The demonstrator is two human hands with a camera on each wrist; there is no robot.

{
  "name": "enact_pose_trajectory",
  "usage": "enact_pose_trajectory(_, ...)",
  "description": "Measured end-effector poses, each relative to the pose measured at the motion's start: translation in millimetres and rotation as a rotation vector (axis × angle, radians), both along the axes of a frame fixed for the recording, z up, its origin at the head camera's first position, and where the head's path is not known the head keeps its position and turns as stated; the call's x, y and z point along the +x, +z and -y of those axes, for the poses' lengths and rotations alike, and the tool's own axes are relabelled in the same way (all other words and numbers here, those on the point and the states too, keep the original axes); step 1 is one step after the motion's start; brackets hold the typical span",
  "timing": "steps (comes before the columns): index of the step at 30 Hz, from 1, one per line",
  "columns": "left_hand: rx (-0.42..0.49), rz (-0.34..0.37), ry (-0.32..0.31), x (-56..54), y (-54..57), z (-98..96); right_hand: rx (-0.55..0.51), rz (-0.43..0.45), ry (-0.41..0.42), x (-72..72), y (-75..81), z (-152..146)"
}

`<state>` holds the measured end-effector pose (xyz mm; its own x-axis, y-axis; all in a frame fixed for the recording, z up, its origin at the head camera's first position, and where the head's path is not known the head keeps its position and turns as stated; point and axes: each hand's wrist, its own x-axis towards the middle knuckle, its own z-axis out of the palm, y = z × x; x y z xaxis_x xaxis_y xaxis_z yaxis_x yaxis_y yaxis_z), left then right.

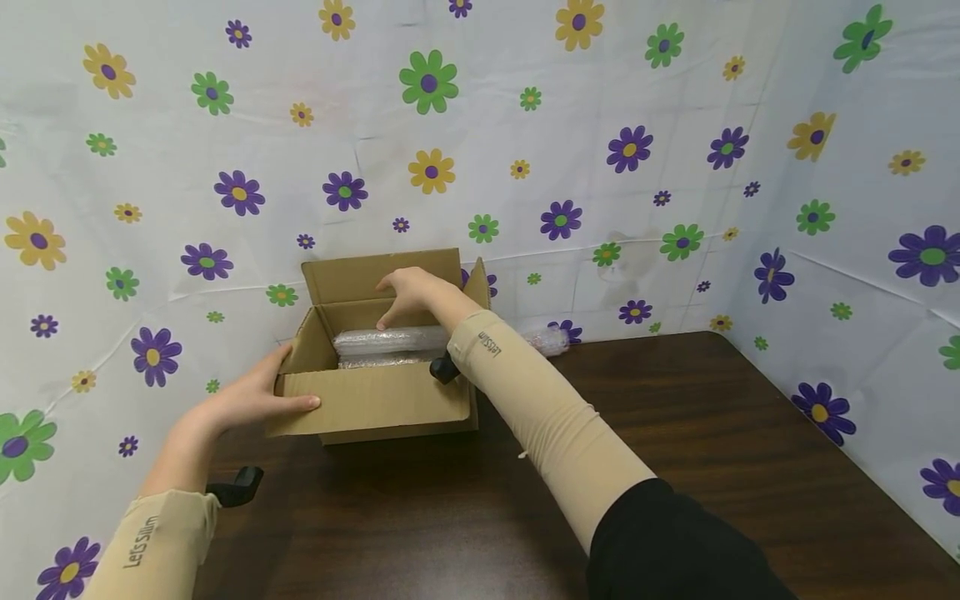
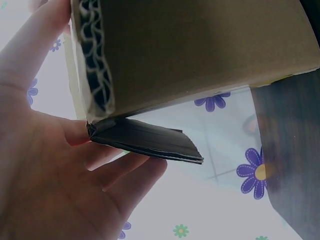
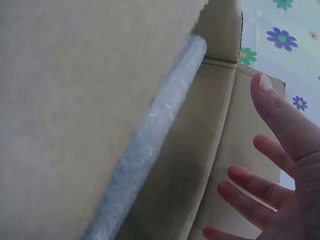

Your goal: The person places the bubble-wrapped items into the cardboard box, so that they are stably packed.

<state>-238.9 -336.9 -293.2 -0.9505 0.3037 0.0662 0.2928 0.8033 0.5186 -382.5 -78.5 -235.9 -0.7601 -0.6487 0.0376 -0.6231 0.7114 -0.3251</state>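
Note:
An opened cardboard box (image 1: 382,402) stands on the table by the wall, flaps folded outward. Inside it lie bubble-wrapped bundles (image 1: 390,340), long and rounded; one bubble-wrapped bundle (image 3: 160,112) also shows in the right wrist view. My left hand (image 1: 251,396) grips the box's front left corner, thumb over the front flap. In the left wrist view, fingers (image 2: 135,180) lie along the folded side flap (image 2: 150,140). Over the box's opening hovers my right hand (image 1: 416,296), fingers spread and loosely bent, with nothing held; in the right wrist view it is beside the back flap (image 3: 255,120).
Another bubble-wrapped piece (image 1: 549,340) lies to the right of the box, partly hidden behind the right sleeve. The dark wooden table (image 1: 675,417) extends to the right and front. A flower-patterned sheet (image 1: 495,100) covers the walls close behind the box.

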Motion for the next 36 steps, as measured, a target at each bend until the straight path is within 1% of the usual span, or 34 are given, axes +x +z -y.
enact_pose_trajectory(6,-0.002,0.003,0.0,0.0,-0.6,0.3,0.028,-0.007,0.012,1.1,2.1,-4)
enact_pose_trajectory(12,0.002,0.005,-0.002,0.1,-2.2,0.8,0.034,-0.022,0.077,2.4,5.3,-13)
enact_pose_trajectory(16,-0.006,0.022,0.01,0.0,-1.5,0.6,0.007,-0.028,0.12,5.6,12.8,-27)
enact_pose_trajectory(23,-0.006,0.032,0.013,0.9,0.8,-0.4,-0.079,-0.067,0.173,15.5,32.8,-67)
enact_pose_trajectory(26,-0.013,0.029,0.011,1.0,0.6,-0.8,-0.102,-0.116,0.184,19.4,41.2,-90)
enact_pose_trajectory(29,-0.013,0.027,0.008,1.2,0.8,-0.6,-0.117,-0.168,0.164,23.6,48.7,-115)
enact_pose_trajectory(32,-0.009,0.026,0.005,1.5,1.8,-0.8,-0.141,-0.181,0.123,26.1,51.5,-137)
enact_pose_trajectory(35,-0.008,0.025,0.002,1.8,2.6,-1.3,-0.152,-0.171,0.101,27.2,47.2,-157)
enact_pose_trajectory(36,-0.009,0.022,0.001,2.0,2.7,-1.6,-0.15,-0.172,0.105,27.4,44.3,-162)
